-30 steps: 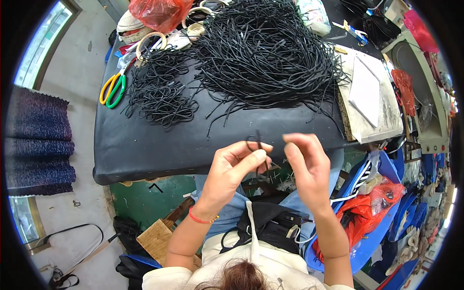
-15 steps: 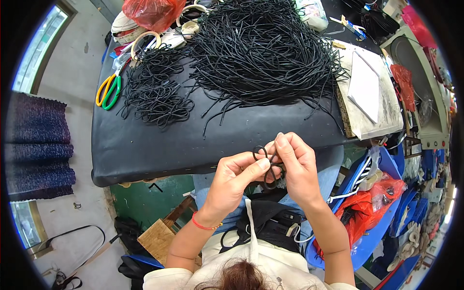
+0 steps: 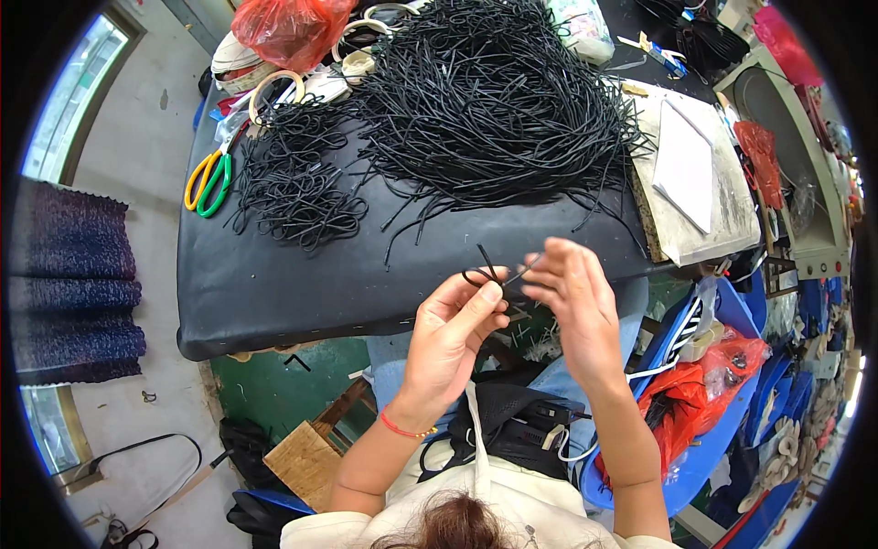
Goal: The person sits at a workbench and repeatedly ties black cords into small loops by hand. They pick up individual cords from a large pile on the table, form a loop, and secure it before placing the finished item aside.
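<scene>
One looped black cord [image 3: 487, 261] pinched in left fingers [image 3: 476, 309], right fingers [image 3: 578, 274] blurred, grip unclear

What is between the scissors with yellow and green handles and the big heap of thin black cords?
A smaller pile of looped black cords lies between the scissors and the big heap, in the head view.
</scene>
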A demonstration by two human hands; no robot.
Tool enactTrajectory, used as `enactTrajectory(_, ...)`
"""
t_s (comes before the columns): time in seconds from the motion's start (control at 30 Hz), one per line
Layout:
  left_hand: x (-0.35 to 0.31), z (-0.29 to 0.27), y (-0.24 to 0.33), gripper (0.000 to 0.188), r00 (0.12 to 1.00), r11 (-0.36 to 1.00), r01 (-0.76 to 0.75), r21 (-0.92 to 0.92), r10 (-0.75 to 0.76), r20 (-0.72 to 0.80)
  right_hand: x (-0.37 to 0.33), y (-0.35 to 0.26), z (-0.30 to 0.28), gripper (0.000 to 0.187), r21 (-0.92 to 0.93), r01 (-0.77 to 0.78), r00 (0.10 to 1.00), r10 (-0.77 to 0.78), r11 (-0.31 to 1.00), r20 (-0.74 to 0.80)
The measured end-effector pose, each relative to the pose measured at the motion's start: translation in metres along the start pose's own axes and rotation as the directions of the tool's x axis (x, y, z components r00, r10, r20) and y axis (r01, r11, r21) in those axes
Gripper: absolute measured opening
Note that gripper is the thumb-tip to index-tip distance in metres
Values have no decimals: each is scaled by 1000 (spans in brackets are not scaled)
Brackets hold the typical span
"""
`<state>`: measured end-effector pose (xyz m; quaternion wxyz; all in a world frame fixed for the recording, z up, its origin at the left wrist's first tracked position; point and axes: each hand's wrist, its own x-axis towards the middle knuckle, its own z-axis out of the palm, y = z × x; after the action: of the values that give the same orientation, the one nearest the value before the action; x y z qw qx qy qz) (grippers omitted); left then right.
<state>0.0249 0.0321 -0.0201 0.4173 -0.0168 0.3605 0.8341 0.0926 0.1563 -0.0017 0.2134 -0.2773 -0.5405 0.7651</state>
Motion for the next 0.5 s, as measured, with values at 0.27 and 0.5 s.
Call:
enactTrajectory(0.27,0,8,-6,12,985,901,-162,403,123,120,-4,-9,-19,16,-240,-23,982,67,971,176)
enactTrajectory(0.5,1,15,-9,12,953,715,-283,639,285,103,-12,-3,-11,16,-81,34,981,-18,996,192)
